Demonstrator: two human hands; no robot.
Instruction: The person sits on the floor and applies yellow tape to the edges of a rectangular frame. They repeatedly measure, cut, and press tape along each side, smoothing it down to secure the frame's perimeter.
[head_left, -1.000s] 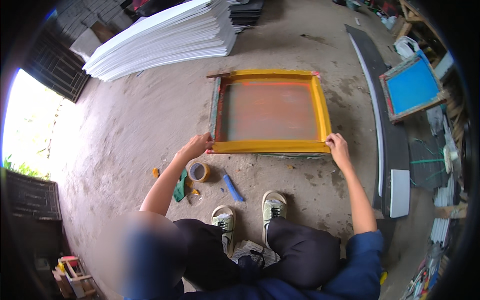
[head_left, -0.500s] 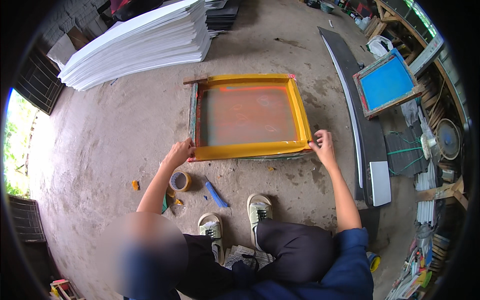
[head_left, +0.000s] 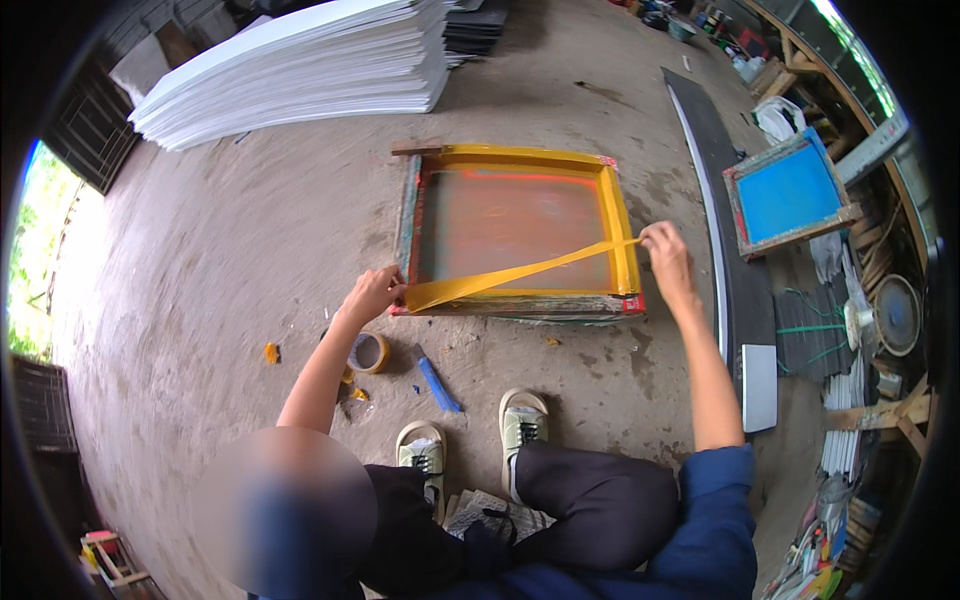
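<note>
A wooden screen printing frame (head_left: 515, 305) with reddish-grey mesh (head_left: 490, 225) lies on the floor before me. Yellow tape covers its far and right sides. A strip of yellow tape (head_left: 530, 268) stretches slantwise over the near part of the mesh, raised at its right end. My right hand (head_left: 668, 262) pinches that end, just past the frame's right side. At the near left corner, my left hand (head_left: 373, 294) has its fingers closed on the strip's other end. Bare wood shows along the near side, with red at the corner.
Near my shoes are a tape roll (head_left: 369, 353), a blue-handled cutter (head_left: 438, 384) and scraps of yellow tape (head_left: 272, 353). White sheets (head_left: 300, 70) are stacked at the far left. On the right lie a long dark board (head_left: 715, 190) and a blue screen frame (head_left: 788, 190).
My right hand has risen and moved away from me, lifting the tape strip's right end off the near side and uncovering wood. The left hand stays at the corner. The view has shifted slightly.
</note>
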